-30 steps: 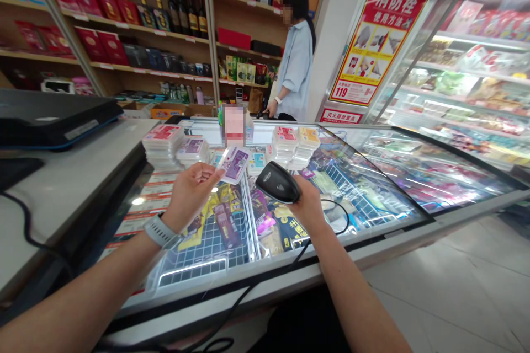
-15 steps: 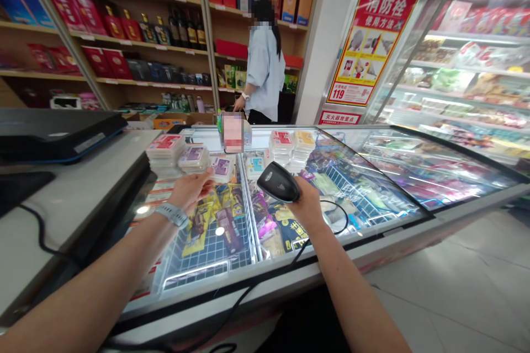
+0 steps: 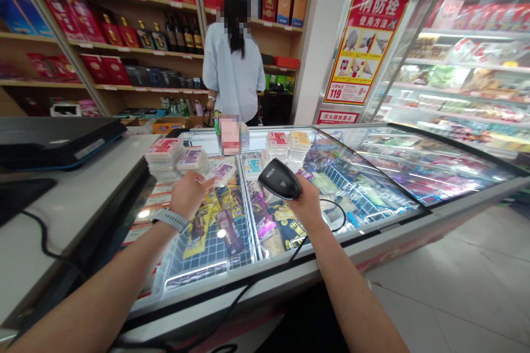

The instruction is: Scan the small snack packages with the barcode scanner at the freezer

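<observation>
My left hand (image 3: 189, 194), with a pale watch strap at the wrist, grips the near left edge of a clear plastic pack with a purple label (image 3: 222, 171). The pack is tilted above the freezer's glass top. In my right hand (image 3: 307, 201) is a black barcode scanner (image 3: 280, 178), its head pointing left and its cable (image 3: 304, 245) trailing down to the left. Just behind my left hand stand a stack of purple-labelled packs (image 3: 192, 159) and a taller red-labelled stack (image 3: 164, 155). A blue-labelled pack (image 3: 253, 165) lies behind the scanner.
Frozen goods in wire baskets (image 3: 248, 226) show through the glass of the chest freezer (image 3: 290, 258). Red- and yellow-labelled stacks (image 3: 277, 143) stand behind the scanner. A grey counter (image 3: 99, 174) is at left. Beyond the freezer, a person in a light blue shirt (image 3: 236, 74) faces the shelves.
My left hand has taken hold of the purple-labelled pack and tilted it up off the glass. The person behind the freezer has moved left and turned away. My right hand stays nearly still.
</observation>
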Action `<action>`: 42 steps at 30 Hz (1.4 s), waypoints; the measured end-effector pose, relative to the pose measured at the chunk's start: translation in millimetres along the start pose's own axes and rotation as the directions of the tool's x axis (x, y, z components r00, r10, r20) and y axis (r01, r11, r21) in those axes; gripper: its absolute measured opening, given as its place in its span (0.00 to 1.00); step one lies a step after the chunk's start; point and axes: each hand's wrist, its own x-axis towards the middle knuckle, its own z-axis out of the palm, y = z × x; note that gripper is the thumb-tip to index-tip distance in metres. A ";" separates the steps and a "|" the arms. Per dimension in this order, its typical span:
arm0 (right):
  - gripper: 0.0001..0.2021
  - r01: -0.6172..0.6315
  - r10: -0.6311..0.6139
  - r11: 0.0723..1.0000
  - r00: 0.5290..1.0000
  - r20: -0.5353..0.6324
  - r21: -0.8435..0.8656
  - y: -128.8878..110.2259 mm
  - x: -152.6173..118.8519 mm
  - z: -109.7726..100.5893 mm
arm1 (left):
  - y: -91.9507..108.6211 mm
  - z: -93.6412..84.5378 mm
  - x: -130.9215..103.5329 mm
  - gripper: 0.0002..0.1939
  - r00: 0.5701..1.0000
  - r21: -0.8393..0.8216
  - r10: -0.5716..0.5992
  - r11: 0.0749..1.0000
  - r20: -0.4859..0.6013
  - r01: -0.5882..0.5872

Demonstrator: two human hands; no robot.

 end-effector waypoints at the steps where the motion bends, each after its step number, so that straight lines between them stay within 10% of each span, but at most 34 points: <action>1: 0.04 -0.003 0.003 1.000 1.000 -0.003 0.002 -0.1 0.0 -0.3 | 2.0 -0.8 -0.7 0.25 0.998 0.084 0.048 0.995 -0.044 -0.044; 4: 0.05 -0.010 0.010 1.000 1.000 -0.014 0.009 -0.5 -0.2 -1.5 | 6.0 -3.4 -4.1 0.26 0.925 0.367 0.369 0.876 -0.091 -0.313; 6: 0.04 -0.016 0.016 1.000 0.999 -0.031 0.009 -0.6 -0.1 -2.2 | 5.6 -3.8 -5.3 0.25 0.782 0.472 0.623 0.678 0.038 -0.563; 8: 0.04 -0.022 0.023 1.000 0.999 -0.047 0.013 -0.6 0.1 -2.9 | 3.2 -2.0 -4.4 0.22 0.643 0.451 0.738 0.511 0.206 -0.732; 10: 0.06 -0.030 0.031 0.999 0.998 -0.052 0.019 -0.6 0.3 -3.4 | 0.5 1.8 -1.3 0.21 0.600 0.430 0.744 0.457 0.294 -0.778; 23: 0.09 -0.063 0.068 0.997 0.990 -0.124 0.047 1.8 1.9 -5.1 | 24.1 16.7 18.6 0.17 0.698 0.519 0.696 0.539 0.170 -0.664; 27: 0.11 -0.108 0.120 0.992 0.970 -0.212 0.066 2.3 1.0 -6.1 | 41.3 31.1 0.4 0.19 0.773 0.274 0.627 0.730 0.098 -0.626; 36: 0.18 -0.231 0.318 0.945 0.813 -0.489 0.231 18.6 3.5 -7.7 | 108.8 63.9 -3.0 0.31 0.937 -0.081 0.313 0.949 0.153 -0.304; 42: 0.17 -0.246 0.395 0.914 0.718 -0.573 0.322 21.7 8.0 -11.7 | 151.9 75.1 13.8 0.34 0.933 -0.297 0.094 0.955 0.347 0.014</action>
